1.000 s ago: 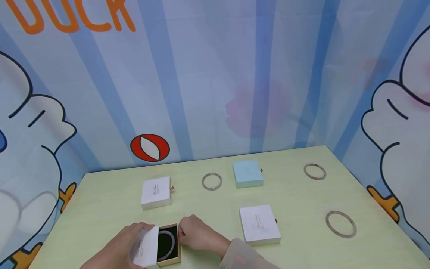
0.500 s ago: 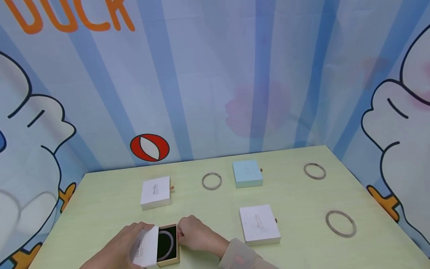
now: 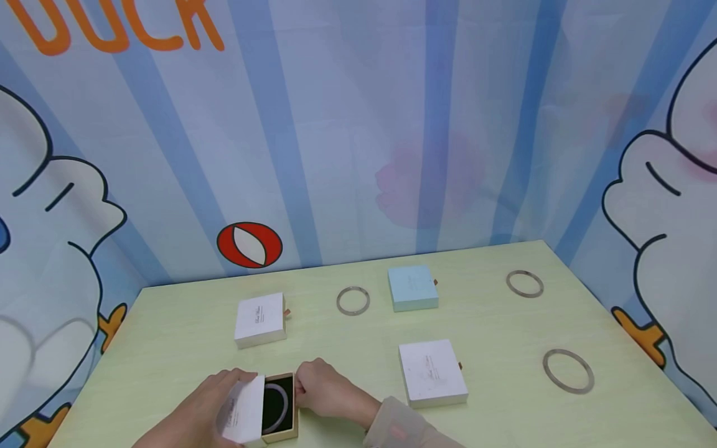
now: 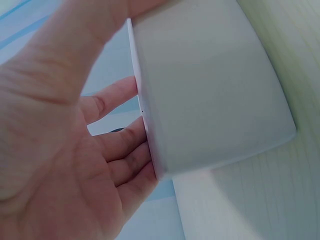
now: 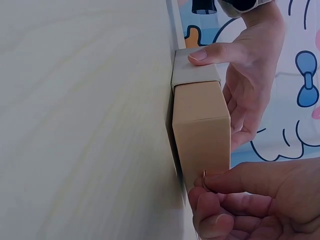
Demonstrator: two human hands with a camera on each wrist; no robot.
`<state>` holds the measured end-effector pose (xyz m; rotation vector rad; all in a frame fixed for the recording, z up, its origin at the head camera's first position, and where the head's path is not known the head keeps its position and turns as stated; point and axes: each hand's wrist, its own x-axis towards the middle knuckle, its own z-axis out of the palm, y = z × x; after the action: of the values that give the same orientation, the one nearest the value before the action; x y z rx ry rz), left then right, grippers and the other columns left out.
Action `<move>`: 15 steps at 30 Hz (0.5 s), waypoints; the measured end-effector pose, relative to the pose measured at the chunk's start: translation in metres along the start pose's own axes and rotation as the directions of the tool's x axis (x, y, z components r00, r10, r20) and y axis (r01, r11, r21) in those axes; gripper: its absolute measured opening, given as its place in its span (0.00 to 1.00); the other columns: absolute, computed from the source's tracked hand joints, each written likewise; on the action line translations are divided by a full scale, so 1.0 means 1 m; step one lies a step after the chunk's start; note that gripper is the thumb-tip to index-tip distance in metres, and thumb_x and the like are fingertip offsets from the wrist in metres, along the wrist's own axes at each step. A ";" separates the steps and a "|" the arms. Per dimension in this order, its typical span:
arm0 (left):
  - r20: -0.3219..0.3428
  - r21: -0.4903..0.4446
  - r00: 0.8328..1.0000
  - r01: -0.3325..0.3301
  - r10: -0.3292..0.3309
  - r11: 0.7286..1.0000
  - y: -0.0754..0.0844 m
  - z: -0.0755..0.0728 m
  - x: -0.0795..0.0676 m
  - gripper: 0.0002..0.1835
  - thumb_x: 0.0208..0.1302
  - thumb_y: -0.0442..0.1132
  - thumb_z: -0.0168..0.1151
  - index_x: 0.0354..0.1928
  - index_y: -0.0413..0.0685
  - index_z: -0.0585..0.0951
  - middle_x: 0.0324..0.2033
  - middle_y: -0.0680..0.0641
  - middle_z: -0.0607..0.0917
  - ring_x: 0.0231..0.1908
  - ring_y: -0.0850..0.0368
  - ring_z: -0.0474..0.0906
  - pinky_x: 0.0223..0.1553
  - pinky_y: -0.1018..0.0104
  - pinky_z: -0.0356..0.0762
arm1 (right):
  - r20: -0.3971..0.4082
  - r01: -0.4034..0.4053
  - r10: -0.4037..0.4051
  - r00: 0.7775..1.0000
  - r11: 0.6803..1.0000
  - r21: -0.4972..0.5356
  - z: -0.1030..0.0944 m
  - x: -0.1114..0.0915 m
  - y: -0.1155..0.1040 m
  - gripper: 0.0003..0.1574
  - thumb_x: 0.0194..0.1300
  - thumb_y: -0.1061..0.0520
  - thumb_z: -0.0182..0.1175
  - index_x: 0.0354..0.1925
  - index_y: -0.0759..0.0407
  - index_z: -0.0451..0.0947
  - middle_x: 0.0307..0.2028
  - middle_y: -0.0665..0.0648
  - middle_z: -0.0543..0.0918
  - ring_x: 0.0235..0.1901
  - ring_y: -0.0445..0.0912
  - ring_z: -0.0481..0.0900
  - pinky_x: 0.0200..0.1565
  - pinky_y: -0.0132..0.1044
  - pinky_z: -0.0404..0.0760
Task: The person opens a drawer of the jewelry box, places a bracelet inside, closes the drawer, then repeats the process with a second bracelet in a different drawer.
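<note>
Blue-striped backdrop (image 3: 358,130) with orange lettering (image 3: 114,46) and red-and-white printed ball (image 3: 249,245) behind pale yellow-green tabletop (image 3: 493,342).

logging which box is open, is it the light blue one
No, the white box in the left hand has its drawer partly out, while the light blue box looks shut.

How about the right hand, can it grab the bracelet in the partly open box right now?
Probably not: the right hand is pinching the small tab of the drawer, and the white cover hides part of the bracelet. If the hand let go, the uncovered part looks reachable from above.
</note>
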<state>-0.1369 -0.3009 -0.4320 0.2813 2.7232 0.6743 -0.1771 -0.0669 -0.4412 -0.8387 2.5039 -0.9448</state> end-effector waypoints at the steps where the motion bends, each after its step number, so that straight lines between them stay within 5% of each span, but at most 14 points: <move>1: 0.000 0.001 1.000 0.003 -0.003 1.000 0.000 0.000 0.000 0.59 0.27 0.62 0.86 0.65 0.48 0.70 0.54 0.47 0.75 0.48 0.49 0.69 0.51 0.42 0.78 | 0.000 -0.001 0.001 1.000 1.000 0.000 0.000 0.000 0.000 0.28 0.60 0.70 0.63 0.12 0.53 0.64 0.09 0.44 0.57 0.11 0.35 0.56 0.17 0.25 0.56; 15: 0.010 0.002 1.000 0.030 -0.030 1.000 0.000 0.001 0.002 0.58 0.27 0.63 0.85 0.65 0.49 0.71 0.53 0.47 0.76 0.48 0.49 0.70 0.50 0.41 0.78 | -0.009 0.005 -0.005 1.000 1.000 0.000 0.001 0.000 -0.001 0.29 0.59 0.70 0.63 0.11 0.53 0.63 0.09 0.43 0.57 0.11 0.35 0.55 0.17 0.25 0.55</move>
<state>-0.1383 -0.2999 -0.4328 0.2436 2.7136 0.6600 -0.1758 -0.0681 -0.4412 -0.8430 2.5106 -0.9529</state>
